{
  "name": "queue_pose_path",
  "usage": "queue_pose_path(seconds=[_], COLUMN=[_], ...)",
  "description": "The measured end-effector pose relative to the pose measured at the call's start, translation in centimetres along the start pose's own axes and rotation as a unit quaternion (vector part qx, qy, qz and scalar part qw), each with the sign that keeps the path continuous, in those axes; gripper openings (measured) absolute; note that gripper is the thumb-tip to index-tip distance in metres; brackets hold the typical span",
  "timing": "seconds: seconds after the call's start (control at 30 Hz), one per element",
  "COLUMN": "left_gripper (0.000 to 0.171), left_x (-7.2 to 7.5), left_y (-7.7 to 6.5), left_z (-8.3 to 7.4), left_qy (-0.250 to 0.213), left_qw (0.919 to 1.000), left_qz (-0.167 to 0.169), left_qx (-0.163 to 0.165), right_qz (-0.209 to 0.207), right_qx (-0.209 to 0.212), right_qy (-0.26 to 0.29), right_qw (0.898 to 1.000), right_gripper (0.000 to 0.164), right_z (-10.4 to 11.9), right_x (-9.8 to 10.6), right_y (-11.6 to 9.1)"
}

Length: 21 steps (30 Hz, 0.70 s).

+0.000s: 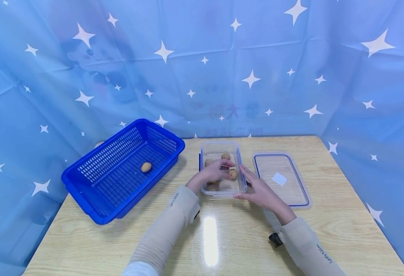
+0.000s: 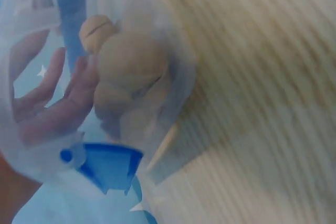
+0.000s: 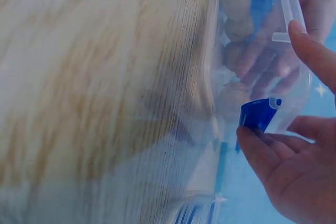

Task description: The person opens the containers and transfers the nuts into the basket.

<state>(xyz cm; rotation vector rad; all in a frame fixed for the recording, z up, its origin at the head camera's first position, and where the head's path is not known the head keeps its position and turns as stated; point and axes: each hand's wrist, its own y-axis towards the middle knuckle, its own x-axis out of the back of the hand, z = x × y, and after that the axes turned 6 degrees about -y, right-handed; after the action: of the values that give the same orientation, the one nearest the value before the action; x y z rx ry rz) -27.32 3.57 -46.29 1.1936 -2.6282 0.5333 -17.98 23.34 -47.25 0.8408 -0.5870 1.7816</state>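
A clear plastic food box (image 1: 222, 193) with blue side clips stands on the table and holds several brown, walnut-like balls (image 1: 225, 156). My left hand (image 1: 215, 171) reaches into it from the left, fingers spread and loosely bent, its tips against one walnut (image 1: 233, 174) near the right wall; through the wall in the left wrist view, the fingers (image 2: 52, 85) show beside the walnuts (image 2: 131, 61). With my right hand (image 1: 258, 189) I grip the box's right side, the thumb at the rim and the fingers (image 3: 254, 148) at the blue clip (image 3: 257, 114).
A blue slotted basket (image 1: 119, 209) sits at the left with one walnut (image 1: 146, 167) in it. The clear lid (image 1: 281, 163) with a blue seal and a white label lies right of the box. A starry blue curtain (image 1: 202, 69) hangs behind the wooden table (image 1: 243, 237).
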Motion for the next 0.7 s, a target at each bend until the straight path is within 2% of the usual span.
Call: queue_pose_path(seconds=[0.4,0.6,0.7], left_gripper=[0.049,0.041,0.036], left_x=[-1.1,-1.2,-1.4], left_y=[0.8,1.0,1.1], left_z=[-0.1,0.2,0.6], left_qy=[0.076,0.109,0.11], left_qw=[0.9966,0.9936,0.9936], left_qz=[-0.033,-0.032,-0.025], left_qx=[-0.003,-0.001,0.004], right_qz=[0.004,-0.001,-0.002], right_qx=[-0.004,-0.004,-0.006], right_qy=[-0.001,-0.003,-0.006], right_qw=[1.0,1.0,1.0], right_gripper=[0.103,0.102,0.102], right_z=[0.2,0.2,0.2], right_x=[0.3,0.2,0.1], right_y=[0.0,-0.1,-0.1])
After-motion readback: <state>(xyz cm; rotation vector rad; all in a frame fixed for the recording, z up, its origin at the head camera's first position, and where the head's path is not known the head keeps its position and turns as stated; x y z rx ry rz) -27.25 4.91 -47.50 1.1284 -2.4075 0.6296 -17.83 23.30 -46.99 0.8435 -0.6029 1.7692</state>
